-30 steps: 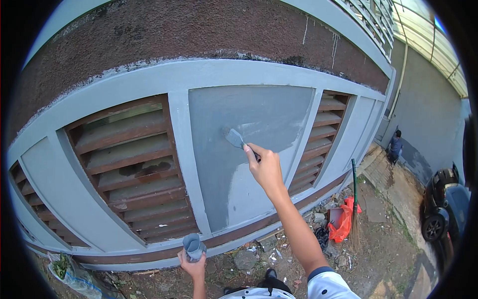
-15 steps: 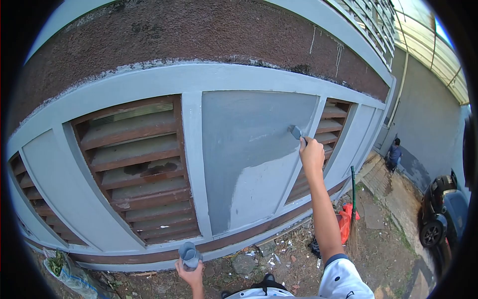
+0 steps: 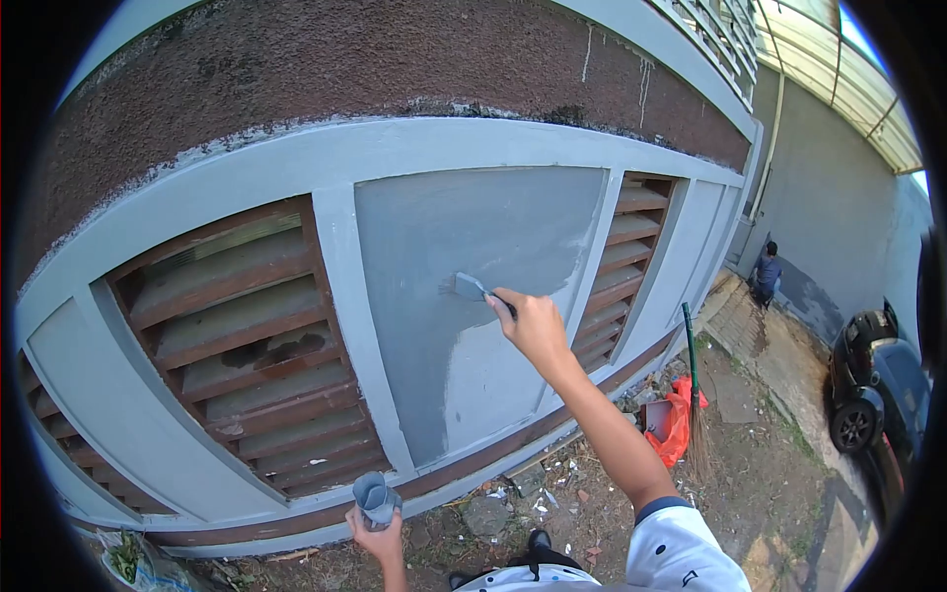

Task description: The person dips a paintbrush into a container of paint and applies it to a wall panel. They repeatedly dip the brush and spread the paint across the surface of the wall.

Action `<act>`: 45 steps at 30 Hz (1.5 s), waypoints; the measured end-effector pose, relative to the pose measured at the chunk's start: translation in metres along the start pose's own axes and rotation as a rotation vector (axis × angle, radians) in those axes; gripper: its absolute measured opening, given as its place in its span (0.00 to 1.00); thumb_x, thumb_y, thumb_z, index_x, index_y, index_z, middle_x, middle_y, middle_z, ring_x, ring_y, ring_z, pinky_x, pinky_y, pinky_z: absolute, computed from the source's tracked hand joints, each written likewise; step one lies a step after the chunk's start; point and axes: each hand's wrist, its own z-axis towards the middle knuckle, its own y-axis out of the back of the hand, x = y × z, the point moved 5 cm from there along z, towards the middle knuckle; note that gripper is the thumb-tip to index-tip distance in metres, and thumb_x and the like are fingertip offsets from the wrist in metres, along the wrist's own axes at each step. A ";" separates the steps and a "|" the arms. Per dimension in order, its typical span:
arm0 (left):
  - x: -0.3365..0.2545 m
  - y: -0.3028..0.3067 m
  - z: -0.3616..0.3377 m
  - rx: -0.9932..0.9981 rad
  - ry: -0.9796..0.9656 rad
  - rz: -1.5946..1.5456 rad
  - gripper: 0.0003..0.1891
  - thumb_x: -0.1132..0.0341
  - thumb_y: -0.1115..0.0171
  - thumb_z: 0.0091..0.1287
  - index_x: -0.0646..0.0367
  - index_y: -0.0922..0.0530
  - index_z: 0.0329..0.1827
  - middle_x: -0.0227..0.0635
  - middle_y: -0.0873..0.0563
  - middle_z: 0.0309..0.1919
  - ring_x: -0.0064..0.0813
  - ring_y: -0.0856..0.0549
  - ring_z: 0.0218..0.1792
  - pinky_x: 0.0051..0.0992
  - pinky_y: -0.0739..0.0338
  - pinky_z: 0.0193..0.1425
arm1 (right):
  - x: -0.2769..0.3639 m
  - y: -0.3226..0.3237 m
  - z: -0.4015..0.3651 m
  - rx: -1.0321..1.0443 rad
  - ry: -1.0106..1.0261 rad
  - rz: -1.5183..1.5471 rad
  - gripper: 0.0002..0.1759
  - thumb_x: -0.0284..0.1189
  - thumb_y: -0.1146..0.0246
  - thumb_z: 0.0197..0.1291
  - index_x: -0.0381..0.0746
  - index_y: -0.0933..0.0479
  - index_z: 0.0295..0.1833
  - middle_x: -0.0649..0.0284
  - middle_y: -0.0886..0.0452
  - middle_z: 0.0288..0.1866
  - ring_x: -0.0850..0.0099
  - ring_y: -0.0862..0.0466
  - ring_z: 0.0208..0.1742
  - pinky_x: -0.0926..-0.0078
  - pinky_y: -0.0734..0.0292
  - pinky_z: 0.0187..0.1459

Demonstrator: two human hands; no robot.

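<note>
My right hand [image 3: 533,328] is closed round the dark handle of a paintbrush [image 3: 471,287], whose bristles touch a wall panel [image 3: 493,222]. Darker wet grey covers the panel's top and left side; its lower right part is lighter. Low in the view, my left hand [image 3: 379,538] grips a grey paint-smeared cup [image 3: 376,500] with its mouth facing up. The contents of the cup cannot be made out clearly.
Louvred vents [image 3: 247,340] flank the panel. A green-handled broom [image 3: 693,375] and red plastic bag [image 3: 673,424] stand at right. Beyond are a crouching person [image 3: 766,274] and a dark car [image 3: 878,400]. A sack [image 3: 148,567] lies lower left.
My right hand and the brush have moved left across the panel, from near its right edge to left of its middle. My left hand still holds the cup. The view has shifted slightly.
</note>
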 end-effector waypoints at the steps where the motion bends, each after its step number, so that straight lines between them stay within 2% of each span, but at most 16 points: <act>1: 0.004 0.003 0.000 -0.002 0.003 -0.001 0.31 0.79 0.29 0.38 0.73 0.27 0.52 0.37 0.30 0.48 0.36 0.21 0.48 0.32 0.23 0.51 | -0.019 0.006 0.005 -0.016 -0.040 0.011 0.13 0.38 0.38 0.60 0.39 0.17 0.40 0.48 0.21 0.22 0.48 0.21 0.25 0.59 0.25 0.29; 5: 0.017 0.009 -0.008 -0.042 0.010 0.001 0.31 0.79 0.29 0.38 0.73 0.27 0.51 0.38 0.30 0.47 0.36 0.20 0.48 0.33 0.23 0.51 | -0.049 0.025 0.009 -0.077 -0.039 -0.077 0.13 0.38 0.37 0.59 0.40 0.16 0.40 0.48 0.21 0.23 0.48 0.20 0.27 0.61 0.24 0.30; 8: 0.016 0.028 -0.012 -0.070 0.001 0.080 0.31 0.78 0.29 0.38 0.74 0.26 0.50 0.39 0.30 0.47 0.36 0.20 0.48 0.32 0.23 0.50 | -0.074 0.041 0.016 -0.157 -0.128 -0.143 0.13 0.39 0.37 0.59 0.40 0.17 0.41 0.49 0.20 0.24 0.49 0.19 0.30 0.62 0.23 0.32; 10: 0.005 0.035 -0.015 -0.060 0.001 0.152 0.30 0.78 0.29 0.38 0.74 0.27 0.50 0.39 0.30 0.48 0.35 0.20 0.48 0.32 0.23 0.50 | -0.089 0.047 0.016 -0.193 -0.147 -0.228 0.14 0.40 0.38 0.59 0.41 0.17 0.41 0.47 0.19 0.26 0.47 0.19 0.32 0.59 0.23 0.34; 12: 0.012 0.045 -0.020 -0.095 0.032 0.071 0.30 0.79 0.29 0.38 0.74 0.27 0.50 0.39 0.31 0.48 0.35 0.20 0.48 0.31 0.23 0.50 | -0.087 0.054 0.017 -0.190 -0.209 -0.290 0.15 0.40 0.39 0.60 0.41 0.17 0.42 0.46 0.19 0.27 0.46 0.19 0.33 0.57 0.22 0.35; 15: 0.011 0.051 -0.017 -0.125 -0.016 0.062 0.30 0.80 0.30 0.38 0.75 0.28 0.50 0.39 0.31 0.48 0.35 0.21 0.48 0.31 0.23 0.50 | -0.066 0.062 0.023 -0.241 -0.219 -0.359 0.15 0.39 0.41 0.62 0.40 0.17 0.41 0.46 0.19 0.28 0.45 0.19 0.33 0.55 0.22 0.35; 18: 0.007 0.058 -0.019 -0.139 -0.012 0.116 0.31 0.80 0.30 0.38 0.75 0.28 0.50 0.38 0.31 0.48 0.35 0.21 0.48 0.30 0.24 0.50 | -0.058 0.056 0.027 -0.277 -0.335 -0.478 0.16 0.38 0.44 0.64 0.36 0.18 0.36 0.48 0.18 0.28 0.46 0.18 0.33 0.54 0.22 0.35; 22: 0.018 0.056 -0.019 -0.157 -0.045 0.083 0.31 0.81 0.30 0.38 0.74 0.28 0.50 0.37 0.31 0.47 0.35 0.21 0.48 0.29 0.25 0.50 | -0.012 -0.002 0.023 -0.231 -0.221 -0.587 0.17 0.35 0.45 0.65 0.34 0.24 0.28 0.52 0.18 0.25 0.50 0.17 0.28 0.56 0.21 0.29; 25: 0.019 0.051 -0.017 -0.172 0.015 0.061 0.30 0.80 0.29 0.38 0.73 0.28 0.50 0.38 0.30 0.47 0.35 0.21 0.47 0.30 0.24 0.49 | 0.033 -0.005 0.003 -0.156 -0.188 -0.523 0.16 0.35 0.45 0.64 0.35 0.25 0.29 0.52 0.19 0.22 0.50 0.18 0.26 0.57 0.22 0.26; 27: 0.012 0.043 -0.013 -0.117 0.035 0.169 0.30 0.80 0.29 0.38 0.73 0.27 0.50 0.38 0.29 0.47 0.36 0.21 0.47 0.31 0.23 0.49 | 0.051 0.001 -0.003 -0.016 -0.058 -0.259 0.14 0.35 0.43 0.63 0.36 0.23 0.31 0.51 0.22 0.18 0.49 0.19 0.25 0.56 0.24 0.26; 30: 0.014 0.031 -0.009 -0.107 -0.015 0.093 0.30 0.79 0.28 0.38 0.72 0.26 0.50 0.39 0.29 0.47 0.36 0.21 0.47 0.31 0.23 0.48 | 0.044 0.008 0.001 0.000 -0.015 -0.109 0.12 0.36 0.41 0.62 0.38 0.19 0.36 0.48 0.24 0.17 0.48 0.20 0.25 0.57 0.26 0.26; 34: 0.017 0.020 -0.008 -0.066 -0.002 0.099 0.31 0.79 0.28 0.38 0.72 0.27 0.50 0.40 0.28 0.47 0.36 0.21 0.47 0.32 0.23 0.49 | -0.011 0.013 0.012 -0.056 -0.022 -0.028 0.13 0.37 0.38 0.60 0.38 0.17 0.40 0.47 0.23 0.19 0.49 0.21 0.23 0.60 0.27 0.27; 36: 0.015 0.015 -0.010 -0.059 0.016 0.054 0.31 0.78 0.27 0.37 0.72 0.27 0.50 0.40 0.28 0.47 0.37 0.21 0.47 0.33 0.23 0.49 | -0.033 0.019 0.017 0.011 -0.145 -0.034 0.14 0.39 0.37 0.59 0.38 0.16 0.40 0.48 0.22 0.20 0.50 0.22 0.22 0.63 0.27 0.27; 38: 0.017 0.012 -0.013 -0.049 0.021 0.054 0.32 0.78 0.27 0.37 0.72 0.27 0.50 0.40 0.28 0.47 0.37 0.21 0.48 0.33 0.23 0.49 | -0.044 0.025 0.019 -0.002 -0.146 -0.029 0.15 0.39 0.36 0.59 0.38 0.16 0.40 0.49 0.23 0.19 0.51 0.22 0.22 0.64 0.28 0.27; 45: 0.010 0.034 -0.025 -0.059 -0.010 0.086 0.31 0.78 0.29 0.38 0.73 0.27 0.51 0.40 0.30 0.48 0.36 0.22 0.49 0.32 0.26 0.53 | -0.105 0.050 0.013 -0.140 -0.249 -0.199 0.16 0.42 0.39 0.61 0.41 0.17 0.42 0.47 0.19 0.28 0.47 0.18 0.33 0.58 0.22 0.35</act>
